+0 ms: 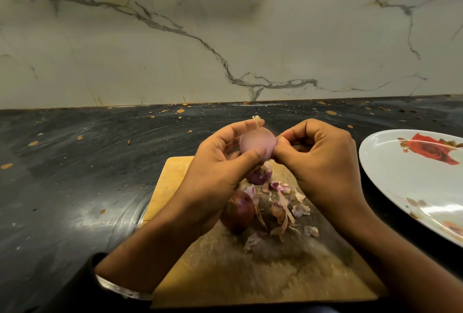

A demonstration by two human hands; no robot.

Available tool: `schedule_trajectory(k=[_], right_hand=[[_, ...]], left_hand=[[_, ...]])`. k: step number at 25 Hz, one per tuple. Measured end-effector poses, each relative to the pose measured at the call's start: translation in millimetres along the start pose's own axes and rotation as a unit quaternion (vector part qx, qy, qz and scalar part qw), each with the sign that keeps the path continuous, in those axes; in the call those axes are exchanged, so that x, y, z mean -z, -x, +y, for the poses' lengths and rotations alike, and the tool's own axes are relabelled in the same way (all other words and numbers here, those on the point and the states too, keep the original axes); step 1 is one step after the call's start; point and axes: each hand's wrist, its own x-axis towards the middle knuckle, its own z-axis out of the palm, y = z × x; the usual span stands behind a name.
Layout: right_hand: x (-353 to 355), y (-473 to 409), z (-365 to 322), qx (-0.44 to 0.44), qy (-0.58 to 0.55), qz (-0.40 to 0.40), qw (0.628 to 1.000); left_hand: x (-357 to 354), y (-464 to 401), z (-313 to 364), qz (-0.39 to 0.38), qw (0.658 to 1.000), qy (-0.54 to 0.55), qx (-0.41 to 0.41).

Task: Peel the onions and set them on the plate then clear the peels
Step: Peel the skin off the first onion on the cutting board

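Holding the peeled onion (pixel 256 144) at frame centre: left hand (pixel 213 175) cradles the smooth, slippery bulb; right hand (pixel 318 160) pinches its side.

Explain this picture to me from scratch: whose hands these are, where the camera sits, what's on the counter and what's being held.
There is no machine here: a person works with bare hands, filmed by one camera worn on their head, looking down. The left hand has a grip on a pale pink peeled onion; the right hand pinches at its side. Below lies a wooden cutting board on the dark speckled counter, carrying two unpeeled purple onions and scattered papery peels. At right sits a white oval plate with a red rose print.
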Motion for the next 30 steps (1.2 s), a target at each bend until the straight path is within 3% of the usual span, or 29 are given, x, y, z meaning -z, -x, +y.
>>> schedule_trajectory(k=[3, 8, 14, 30], right_hand=[[0.1, -0.8, 1.0, -0.034, -0.077, -0.028, 0.996], [-1.2, 2.4, -4.6, -0.021, -0.102, -0.068, 0.992], [1.3, -2.6, -3.1, -0.129, -0.229, -0.096, 0.960], [0.1, 2.9, -6.3, -0.098, -0.115, -0.044, 0.988]], left_hand=[[2.1, -3.5, -2.0, 0.010, 1.000, 0.016, 0.001], [5.1, -5.2, -0.4, 0.018, 0.999, 0.033, -0.006], [2.8, -4.5, 2.4, 0.017, 0.998, 0.062, 0.009], [-0.9, -2.1, -1.3, 0.026, 0.999, 0.016, 0.018]])
